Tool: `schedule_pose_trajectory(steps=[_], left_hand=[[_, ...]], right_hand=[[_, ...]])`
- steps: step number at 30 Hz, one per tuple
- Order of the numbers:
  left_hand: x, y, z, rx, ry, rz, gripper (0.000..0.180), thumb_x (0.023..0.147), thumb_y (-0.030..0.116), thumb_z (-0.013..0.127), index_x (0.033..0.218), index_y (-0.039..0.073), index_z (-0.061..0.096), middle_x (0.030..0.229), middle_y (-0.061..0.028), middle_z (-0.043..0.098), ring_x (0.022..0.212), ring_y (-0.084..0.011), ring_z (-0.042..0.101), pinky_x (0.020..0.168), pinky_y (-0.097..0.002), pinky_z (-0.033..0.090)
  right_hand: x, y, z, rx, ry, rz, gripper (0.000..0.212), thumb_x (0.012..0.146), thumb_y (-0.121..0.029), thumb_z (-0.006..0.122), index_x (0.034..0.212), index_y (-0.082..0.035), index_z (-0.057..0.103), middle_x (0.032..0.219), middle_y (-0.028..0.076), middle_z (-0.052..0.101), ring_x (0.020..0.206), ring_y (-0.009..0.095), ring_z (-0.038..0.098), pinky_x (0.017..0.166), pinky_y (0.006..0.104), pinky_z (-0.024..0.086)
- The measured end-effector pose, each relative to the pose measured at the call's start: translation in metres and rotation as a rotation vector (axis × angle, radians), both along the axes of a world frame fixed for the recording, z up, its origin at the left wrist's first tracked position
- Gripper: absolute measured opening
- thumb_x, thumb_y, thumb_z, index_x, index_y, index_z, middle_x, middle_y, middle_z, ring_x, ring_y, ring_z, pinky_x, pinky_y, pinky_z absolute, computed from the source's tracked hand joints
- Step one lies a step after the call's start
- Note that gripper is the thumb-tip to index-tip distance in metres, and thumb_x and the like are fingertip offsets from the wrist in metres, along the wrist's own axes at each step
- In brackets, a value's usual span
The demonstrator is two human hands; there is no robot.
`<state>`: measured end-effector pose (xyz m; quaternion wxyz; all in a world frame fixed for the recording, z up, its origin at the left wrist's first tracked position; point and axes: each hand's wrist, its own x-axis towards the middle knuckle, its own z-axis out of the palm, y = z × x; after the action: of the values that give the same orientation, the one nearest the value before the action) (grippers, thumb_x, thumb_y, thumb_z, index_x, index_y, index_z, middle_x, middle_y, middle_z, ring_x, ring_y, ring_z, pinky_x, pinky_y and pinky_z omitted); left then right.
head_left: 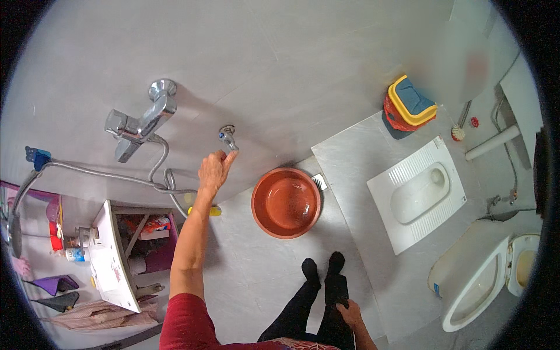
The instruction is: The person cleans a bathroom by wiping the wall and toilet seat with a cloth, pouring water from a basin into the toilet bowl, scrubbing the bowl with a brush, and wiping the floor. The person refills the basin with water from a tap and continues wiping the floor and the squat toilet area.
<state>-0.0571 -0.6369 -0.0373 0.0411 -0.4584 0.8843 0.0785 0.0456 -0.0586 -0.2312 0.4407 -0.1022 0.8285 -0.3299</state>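
Note:
My left arm, in a red sleeve, reaches out to the wall. Its hand [214, 171] is closed, with thumb and fingers at the end of a small chrome tap [228, 137]. A round reddish-brown basin [257, 205] sits on the floor, to the right of that hand and a little below the tap. Its inside is shiny; whether it holds water I cannot tell. Low beside my black trouser leg is my right hand [350, 314], fingers curled against something dark. I cannot tell if that is trouser cloth or a separate black object.
Left of the tap, a chrome mixer [140, 125] with a metal hose [105, 172] juts from the wall. A white cabinet [114, 256] stands at left. Rightward are a raised step with a squat toilet [417, 195], a yellow-rimmed bin [408, 108] and a white seated toilet [478, 286].

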Motion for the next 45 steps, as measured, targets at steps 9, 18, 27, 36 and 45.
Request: schedule_pose_trajectory(steps=[9,18,27,36,45], left_hand=[[-0.019,-0.023,-0.042,-0.386,-0.159,0.038,0.043,0.086,0.041,0.041,0.075,0.004,0.059,0.080,-0.0183,0.061,0.077,-0.0331,0.061,0.066,-0.0424,0.050],[-0.019,-0.047,-0.061,-0.321,-0.294,-0.147,0.030,0.082,0.029,0.047,0.091,0.002,0.056,0.085,-0.0170,0.060,0.081,-0.0338,0.061,0.065,-0.0408,0.051],[-0.043,-0.028,-0.034,-0.234,-0.319,-0.087,0.027,0.078,0.027,0.055,0.093,0.005,0.060,0.096,-0.0155,0.059,0.082,-0.0315,0.061,0.072,-0.0376,0.051],[-0.016,0.044,-0.008,0.251,0.121,0.244,0.077,0.079,0.067,0.026,0.071,0.003,0.066,0.073,-0.0172,0.062,0.080,-0.0330,0.060,0.073,-0.0402,0.045],[0.285,0.190,-0.136,0.737,-0.062,0.093,0.048,0.076,0.047,0.046,0.058,0.005,0.058,0.048,-0.0084,0.054,0.051,-0.0230,0.056,0.056,-0.0356,0.044]], right_hand=[[-0.037,0.000,0.059,0.018,-0.193,-0.197,0.042,0.072,-0.033,0.060,0.085,0.006,0.055,0.080,0.020,0.058,0.076,0.026,0.056,0.065,0.0375,0.043],[-0.046,0.004,0.065,0.080,-0.228,-0.249,0.039,0.072,-0.032,0.059,0.083,0.005,0.056,0.077,0.018,0.058,0.072,0.027,0.056,0.065,0.0362,0.043],[-0.020,0.013,0.051,0.043,-0.177,-0.197,0.039,0.072,-0.031,0.060,0.084,0.006,0.056,0.076,0.017,0.059,0.070,0.024,0.055,0.064,0.0351,0.043],[0.002,0.036,0.078,0.007,-0.230,-0.437,0.036,0.074,-0.029,0.059,0.082,0.006,0.054,0.073,0.011,0.057,0.067,0.018,0.052,0.061,0.0317,0.043],[0.082,0.045,0.100,-0.013,-0.009,-0.428,0.039,0.074,-0.032,0.059,0.086,0.005,0.056,0.076,0.013,0.058,0.071,0.020,0.054,0.064,0.0329,0.043]])
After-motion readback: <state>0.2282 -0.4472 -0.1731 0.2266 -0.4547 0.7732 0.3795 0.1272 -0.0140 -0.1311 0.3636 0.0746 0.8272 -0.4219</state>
